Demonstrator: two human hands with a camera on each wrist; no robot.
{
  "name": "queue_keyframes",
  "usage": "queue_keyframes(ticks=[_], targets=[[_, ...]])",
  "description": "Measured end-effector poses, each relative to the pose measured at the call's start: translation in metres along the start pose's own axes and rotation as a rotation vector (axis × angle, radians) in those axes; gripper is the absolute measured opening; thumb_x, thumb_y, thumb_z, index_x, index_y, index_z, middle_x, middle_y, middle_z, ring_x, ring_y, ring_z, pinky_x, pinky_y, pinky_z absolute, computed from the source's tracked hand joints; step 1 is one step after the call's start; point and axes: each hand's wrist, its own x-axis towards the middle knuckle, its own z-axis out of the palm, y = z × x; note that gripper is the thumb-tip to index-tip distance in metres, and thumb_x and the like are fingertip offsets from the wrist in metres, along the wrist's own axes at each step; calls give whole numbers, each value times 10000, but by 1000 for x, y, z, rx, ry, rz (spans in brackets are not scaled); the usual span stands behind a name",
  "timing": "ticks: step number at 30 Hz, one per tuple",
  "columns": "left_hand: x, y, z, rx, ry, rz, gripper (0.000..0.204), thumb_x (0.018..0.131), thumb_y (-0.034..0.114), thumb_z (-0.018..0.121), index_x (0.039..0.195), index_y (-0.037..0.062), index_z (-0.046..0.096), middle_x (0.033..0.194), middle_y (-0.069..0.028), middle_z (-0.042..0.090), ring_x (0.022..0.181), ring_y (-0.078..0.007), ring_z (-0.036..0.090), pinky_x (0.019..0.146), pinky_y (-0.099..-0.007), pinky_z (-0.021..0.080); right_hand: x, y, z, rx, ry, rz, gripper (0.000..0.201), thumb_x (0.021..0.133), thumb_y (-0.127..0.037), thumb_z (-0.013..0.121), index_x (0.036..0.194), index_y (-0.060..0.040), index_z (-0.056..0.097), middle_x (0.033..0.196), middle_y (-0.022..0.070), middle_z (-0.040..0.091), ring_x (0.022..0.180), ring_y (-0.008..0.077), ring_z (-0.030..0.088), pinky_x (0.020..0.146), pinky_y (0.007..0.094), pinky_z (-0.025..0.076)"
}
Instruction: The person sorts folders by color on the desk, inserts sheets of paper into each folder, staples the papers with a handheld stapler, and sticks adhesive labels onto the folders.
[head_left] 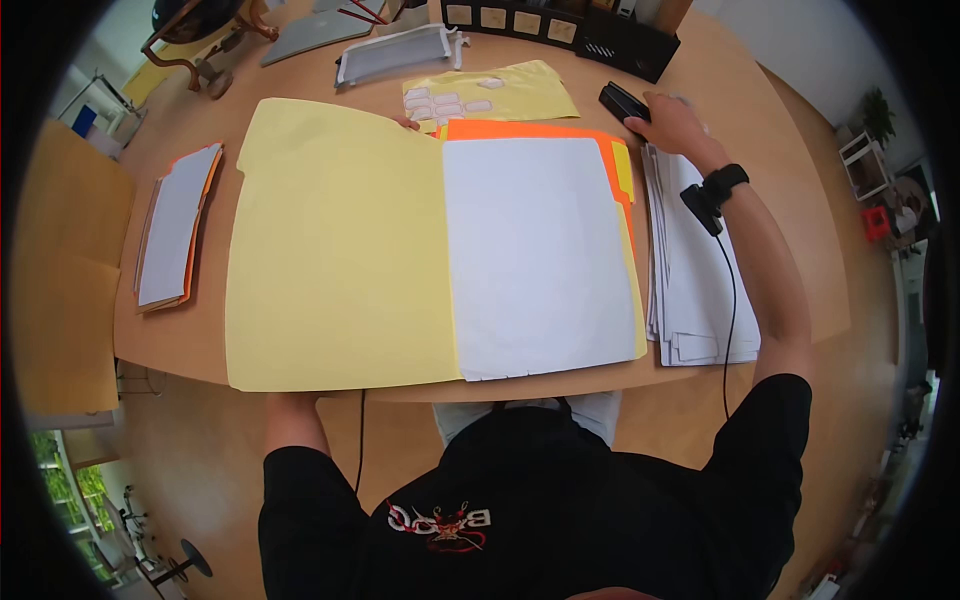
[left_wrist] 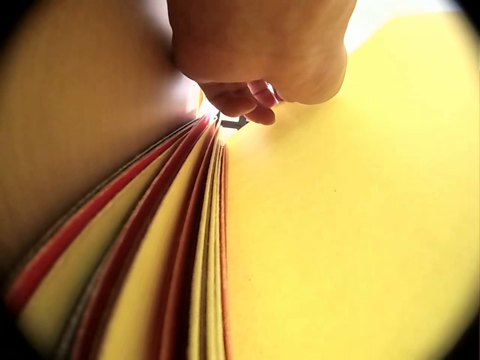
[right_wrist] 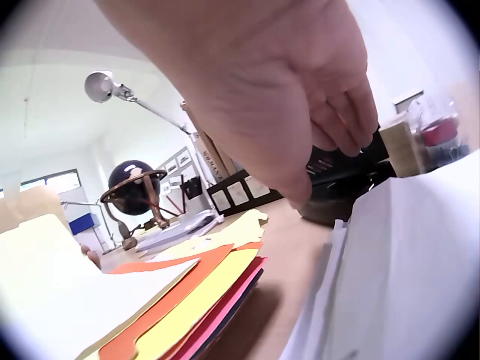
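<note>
An open yellow file folder (head_left: pixel 340 250) lies before me, its cover turned left and white sheets (head_left: pixel 540 250) on its right side. Under that cover is my left hand (left_wrist: pixel 262 45), mostly hidden in the head view except for fingertips (head_left: pixel 406 123) at the top edge. Its fingers curl at the folder's edge, beside the layered folders (left_wrist: pixel 187 247). At the back right, my right hand (head_left: pixel 678 126) grips a black stapler (head_left: pixel 622 101) between thumb and fingers, close to the desk surface.
White papers (head_left: pixel 700 270) are stacked to the right, and more papers with orange folders (head_left: pixel 180 225) lie left. Behind the folder are a yellow sheet with labels (head_left: pixel 510 90), a mesh pouch (head_left: pixel 395 55) and a black organizer (head_left: pixel 630 45). A globe (head_left: pixel 195 20) stands back left.
</note>
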Motion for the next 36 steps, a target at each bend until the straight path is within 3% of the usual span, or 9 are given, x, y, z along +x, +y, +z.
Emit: queue_keyframes(ticks=[2,9,11,13,16,21,26,30,36], targets=[[10,0,0,23,9,5,258,991,186,603,1190,23,619,1138,-63,626,1030,-125,576,952,-263,486,16,-12,2,27,-396,145,501,886,-420,699,1125,17,642,1066,225,689,1011,375,661,863,446,520],[31,2,3,70,40,5,259,993,190,604,1191,24,621,1134,-61,628,1026,-123,577,944,-262,488,32,-27,-3,-26,-293,89,536,871,-463,680,1069,34,672,1065,233,694,1038,375,661,876,432,532],[34,3,5,78,47,-5,260,994,192,605,1191,24,621,1133,-61,629,1025,-123,578,942,-261,488,46,-42,-7,120,-89,203,570,856,-486,691,1092,33,671,1009,227,702,1027,331,676,866,410,537],[40,3,8,89,49,-20,260,995,193,605,1191,24,621,1132,-61,630,1024,-122,578,940,-261,488,52,-74,-42,555,-302,253,653,895,-547,665,1203,27,623,1050,156,694,975,242,689,851,384,537],[46,2,13,101,51,-35,261,995,195,605,1192,24,622,1130,-60,631,1023,-122,579,936,-260,489,55,-117,-16,1290,-330,39,745,920,-557,647,1311,62,512,1171,133,624,1048,198,643,1003,331,489],[60,4,21,145,65,-36,262,997,198,606,1192,24,623,1127,-59,633,1021,-121,580,931,-259,490,49,-188,-16,1475,-449,24,612,920,-461,697,1273,17,552,1185,112,609,1107,195,596,1024,395,449],[57,2,27,161,61,-48,263,999,201,607,1192,24,623,1124,-58,635,1018,-120,581,925,-258,491,47,-179,-27,1133,-226,36,572,893,-441,719,1199,32,619,1092,116,658,1005,185,616,871,309,473],[61,1,29,150,66,-51,264,1000,204,608,1193,24,624,1122,-58,636,1016,-119,582,921,-258,492,52,-114,-15,432,-55,203,560,760,-489,684,1104,-47,696,911,138,727,843,295,710,754,393,556],[72,0,38,162,66,-52,266,1002,207,609,1193,24,625,1119,-57,638,1013,-117,583,914,-257,493,32,-31,17,194,-238,339,609,744,-505,756,1108,-21,697,1093,180,712,998,340,688,827,426,548]])
